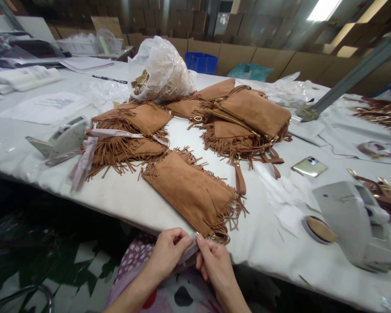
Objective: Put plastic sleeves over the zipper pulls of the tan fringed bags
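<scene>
A tan suede fringed bag [192, 191] lies on the white table [133, 204], its lower corner hanging over the front edge. My left hand [167, 254] and my right hand [213, 261] meet just below that corner. Both pinch a small clear plastic strip [189, 250] next to the bag's gold ring. More fringed bags lie in a pile at left [133, 130] and in a stack behind [247, 115].
A clear plastic sack of tan pieces [161, 69] stands at the back. A tagging gun [63, 139] lies at left, a grey tool [355, 221] and a phone [309, 166] at right. Papers [45, 106] and cardboard boxes sit beyond.
</scene>
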Tool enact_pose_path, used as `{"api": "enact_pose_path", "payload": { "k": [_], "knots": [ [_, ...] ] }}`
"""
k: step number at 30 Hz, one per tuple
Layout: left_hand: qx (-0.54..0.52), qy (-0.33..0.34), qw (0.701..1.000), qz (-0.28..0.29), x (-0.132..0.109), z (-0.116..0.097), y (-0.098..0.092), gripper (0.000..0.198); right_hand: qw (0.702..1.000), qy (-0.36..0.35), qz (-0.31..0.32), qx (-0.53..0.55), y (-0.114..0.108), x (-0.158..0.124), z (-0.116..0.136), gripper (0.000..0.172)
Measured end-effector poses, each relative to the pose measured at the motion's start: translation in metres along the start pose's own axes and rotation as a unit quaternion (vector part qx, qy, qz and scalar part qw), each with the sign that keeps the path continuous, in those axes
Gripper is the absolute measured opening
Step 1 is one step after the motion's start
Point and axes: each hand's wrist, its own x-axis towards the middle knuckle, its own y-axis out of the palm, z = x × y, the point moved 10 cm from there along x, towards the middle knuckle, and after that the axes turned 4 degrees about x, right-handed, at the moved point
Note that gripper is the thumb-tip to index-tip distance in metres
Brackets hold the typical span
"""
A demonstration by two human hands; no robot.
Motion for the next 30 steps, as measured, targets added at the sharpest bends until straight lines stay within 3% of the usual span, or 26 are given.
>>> {"api": "enact_pose_path", "payload": {
  "k": [3, 6, 9, 12, 16, 19, 26, 30],
  "knots": [
    [0.071, 0.024, 0.996, -0.057, -0.004, -0.01, -0.01, 0.026, 1.0, 0.021, -0.003, 0.001, -0.001, -0.002, 0.0, 0.063],
    [0.106, 0.058, 0.989, -0.083, -0.01, -0.021, -0.014, 0.023, 0.998, 0.04, 0.03, 0.048, 0.007, -0.003, 0.0, 0.053],
    [0.057, 0.053, 0.995, -0.059, -0.007, -0.019, -0.01, 0.023, 0.992, 0.044, 0.045, 0.108, 0.013, -0.003, 0.0, 0.046],
    [-0.054, 0.001, 0.998, -0.019, -0.001, -0.003, -0.006, 0.032, 0.989, 0.05, 0.031, 0.135, 0.013, 0.0, -0.004, 0.048],
    [-0.179, -0.076, 0.98, 0.033, -0.003, 0.014, 0.001, 0.052, 0.988, 0.053, 0.019, 0.141, 0.013, 0.003, -0.009, 0.047],
    [-0.183, -0.089, 0.976, 0.08, -0.011, 0.013, 0.013, 0.053, 0.988, 0.056, 0.018, 0.144, 0.014, 0.004, -0.01, 0.047],
    [-0.156, -0.083, 0.984, 0.024, -0.007, 0.02, 0.02, 0.05, 0.987, 0.06, 0.027, 0.147, 0.012, 0.002, -0.006, 0.047],
    [-0.147, -0.067, 0.986, 0.046, -0.007, 0.02, 0.018, 0.05, 0.991, 0.051, 0.039, 0.119, 0.012, 0.002, -0.002, 0.049]
  ]
}}
